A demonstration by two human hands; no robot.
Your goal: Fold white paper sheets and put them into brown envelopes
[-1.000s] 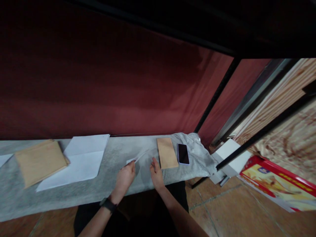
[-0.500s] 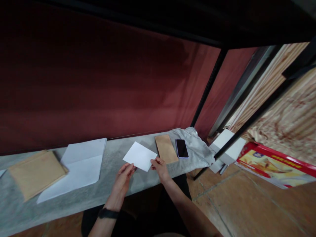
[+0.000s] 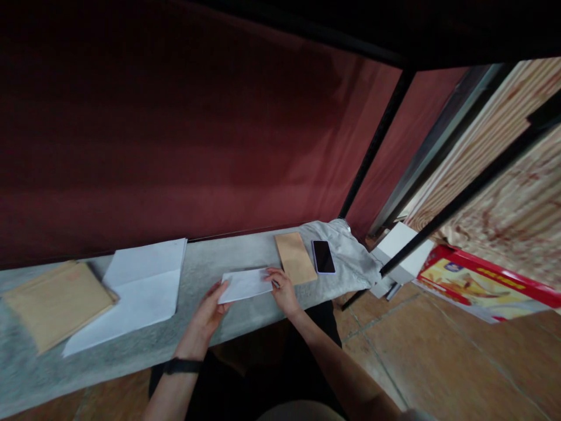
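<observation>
The white paper (image 3: 245, 285) turns crosswise; the left hand (image 3: 208, 314) pinches its nine-o'clock end, the right hand (image 3: 286, 294) its three-o'clock end.

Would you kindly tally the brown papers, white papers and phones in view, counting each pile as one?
Brown: 2 (brown pile, flat brown paper)
White: 2 (large white paper, held white paper)
Phone: 1
Total: 5

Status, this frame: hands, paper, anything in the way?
Left hand, right hand: gripping opposite ends of small white paper, over grey cloth. Brown paper close by right hand, phone beyond. Nothing seen blocking.
</observation>
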